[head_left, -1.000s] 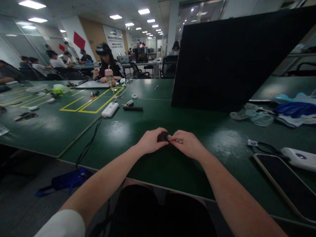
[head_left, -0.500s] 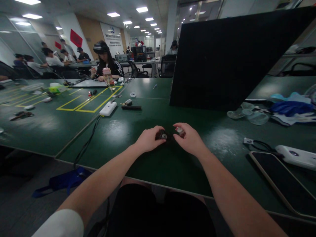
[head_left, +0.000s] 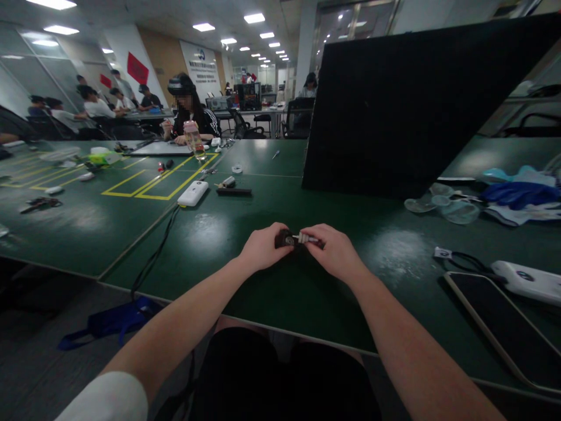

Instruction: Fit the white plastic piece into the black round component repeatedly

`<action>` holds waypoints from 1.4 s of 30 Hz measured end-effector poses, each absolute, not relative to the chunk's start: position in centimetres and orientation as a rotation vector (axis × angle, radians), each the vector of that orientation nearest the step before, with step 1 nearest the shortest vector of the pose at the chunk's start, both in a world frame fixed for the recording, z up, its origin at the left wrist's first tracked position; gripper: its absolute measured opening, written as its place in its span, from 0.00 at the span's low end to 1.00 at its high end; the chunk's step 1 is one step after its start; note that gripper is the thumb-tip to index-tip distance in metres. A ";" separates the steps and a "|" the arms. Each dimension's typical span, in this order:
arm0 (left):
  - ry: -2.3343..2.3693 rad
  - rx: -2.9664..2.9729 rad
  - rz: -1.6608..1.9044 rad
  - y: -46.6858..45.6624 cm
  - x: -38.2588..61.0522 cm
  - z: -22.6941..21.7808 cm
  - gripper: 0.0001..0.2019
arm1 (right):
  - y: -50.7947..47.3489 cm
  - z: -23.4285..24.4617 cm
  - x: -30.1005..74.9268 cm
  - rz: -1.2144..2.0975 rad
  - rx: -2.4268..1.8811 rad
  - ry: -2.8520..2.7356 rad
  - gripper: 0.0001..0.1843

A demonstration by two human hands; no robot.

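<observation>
You have both hands together over the near part of the counter [head_left: 307, 304], in front of the black panel [head_left: 394, 111]. Your left hand [head_left: 262, 248] is curled round a small dark piece [head_left: 281, 238], thumb and fingers parted only by its width, with a pale round face turned toward your other side. Your right hand [head_left: 335, 248] is pinched nearly closed on a small pale piece [head_left: 303, 238], its slim tip pointing left at that face. Whether the tip touches it is too small to tell, as is whether the dark piece rests on the surface.

You seem to be at the lining-up step, with one piece held steady and the other offered to it. As I judge it, the next move calls for a firm left grip, the tip kept square to the round face, and light, straight pressure from your right fingertips, since a tilted approach could slip past the face
</observation>
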State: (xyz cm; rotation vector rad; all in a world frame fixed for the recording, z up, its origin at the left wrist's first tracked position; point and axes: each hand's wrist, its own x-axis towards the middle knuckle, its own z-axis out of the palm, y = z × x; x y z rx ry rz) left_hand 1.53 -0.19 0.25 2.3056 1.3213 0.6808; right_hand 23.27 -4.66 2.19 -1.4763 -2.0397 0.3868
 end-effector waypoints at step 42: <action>1.277 2.314 0.672 -0.3 1.6 -0.1 0.24 | -4.0 2.5 24.4 0.397 -2.091 -1.599 0.47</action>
